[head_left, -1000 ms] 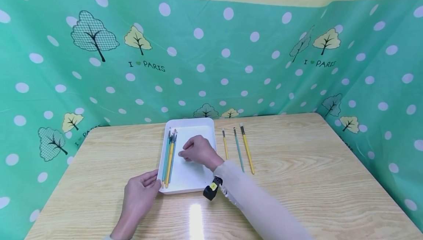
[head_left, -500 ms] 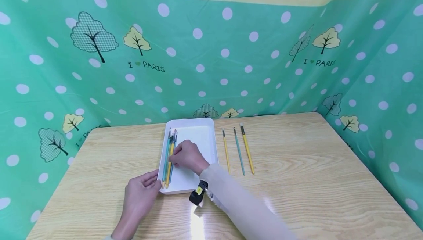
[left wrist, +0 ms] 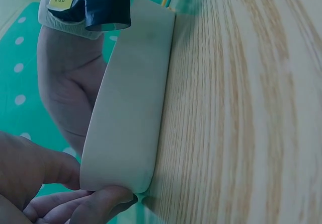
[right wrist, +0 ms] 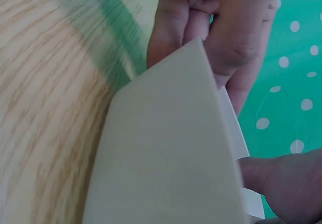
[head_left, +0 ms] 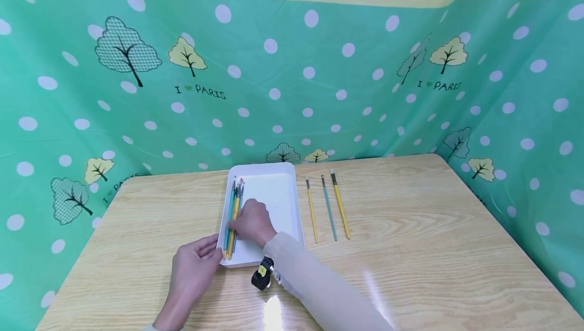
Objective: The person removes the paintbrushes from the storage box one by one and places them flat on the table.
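In the head view a shallow white tray holds a bundle of teal, blue and yellow paintbrushes along its left wall. My left hand pinches the tray's near left corner, thumb at the rim and fingers against the outside, as the left wrist view shows. My right hand reaches into the tray, its fingers bent down onto the paintbrush handles. Its fingertips are hidden, so I cannot tell whether they grip one. The right wrist view has the tray wall in front of part of the right hand.
Three more paintbrushes lie apart on the wooden table, right of the tray: a thin yellow one, a teal one and a thicker yellow one. A green dotted cloth hangs behind and along both sides.
My right hand has moved left and slightly nearer across the tray, from its middle onto the paintbrush bundle. The left hand stays at the tray's corner.
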The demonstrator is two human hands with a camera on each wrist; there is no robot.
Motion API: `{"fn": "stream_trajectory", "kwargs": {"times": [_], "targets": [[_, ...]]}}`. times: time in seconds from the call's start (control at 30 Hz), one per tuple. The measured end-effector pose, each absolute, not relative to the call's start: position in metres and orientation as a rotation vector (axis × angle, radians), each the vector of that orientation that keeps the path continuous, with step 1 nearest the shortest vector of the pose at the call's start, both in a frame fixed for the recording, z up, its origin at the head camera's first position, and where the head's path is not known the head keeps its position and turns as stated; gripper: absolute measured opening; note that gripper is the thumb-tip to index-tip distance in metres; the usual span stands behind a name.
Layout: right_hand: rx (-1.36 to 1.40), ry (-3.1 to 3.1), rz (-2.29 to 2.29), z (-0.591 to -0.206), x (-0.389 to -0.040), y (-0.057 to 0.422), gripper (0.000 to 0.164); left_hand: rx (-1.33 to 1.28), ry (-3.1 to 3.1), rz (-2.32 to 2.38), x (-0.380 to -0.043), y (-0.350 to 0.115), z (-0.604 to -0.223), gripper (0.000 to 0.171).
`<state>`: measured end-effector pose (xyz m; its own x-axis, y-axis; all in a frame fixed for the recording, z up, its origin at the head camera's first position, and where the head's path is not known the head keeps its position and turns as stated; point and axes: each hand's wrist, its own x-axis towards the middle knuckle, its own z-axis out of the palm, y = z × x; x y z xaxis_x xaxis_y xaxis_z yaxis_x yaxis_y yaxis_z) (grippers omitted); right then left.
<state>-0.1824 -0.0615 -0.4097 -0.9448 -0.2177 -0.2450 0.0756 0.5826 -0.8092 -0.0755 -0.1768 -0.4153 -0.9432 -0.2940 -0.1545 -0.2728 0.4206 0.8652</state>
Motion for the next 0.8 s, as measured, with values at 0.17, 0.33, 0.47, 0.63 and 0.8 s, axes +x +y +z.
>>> {"fn": "stream_trajectory", "kwargs": {"times": [0.17, 0.33, 0.47, 0.63, 0.8], "targets": [[-0.047, 2.54, -1.226, -0.41, -0.181, -0.0659, 0.027, 0.525, -2.639, -1.592, -0.076, -0.1763, -0.4161, 0.04], [-0.034, 2.547, -1.236, -0.4092, -0.1794, -0.0657, 0.026, 0.527, -2.642, -1.593, -0.0757, -0.1765, -0.4159, 0.041], [-0.03, 2.552, -1.259, -0.4096, -0.1783, -0.0656, 0.028, 0.518, -2.642, -1.59, -0.0756, -0.177, -0.4156, 0.041], [-0.047, 2.568, -1.268, -0.4101, -0.1756, -0.0671, 0.028, 0.53, -2.631, -1.594, -0.0748, -0.1774, -0.4152, 0.041], [-0.037, 2.552, -1.309, -0.4103, -0.1747, -0.0692, 0.03, 0.543, -2.62, -1.605, -0.074, -0.1764, -0.4145, 0.042]]}}
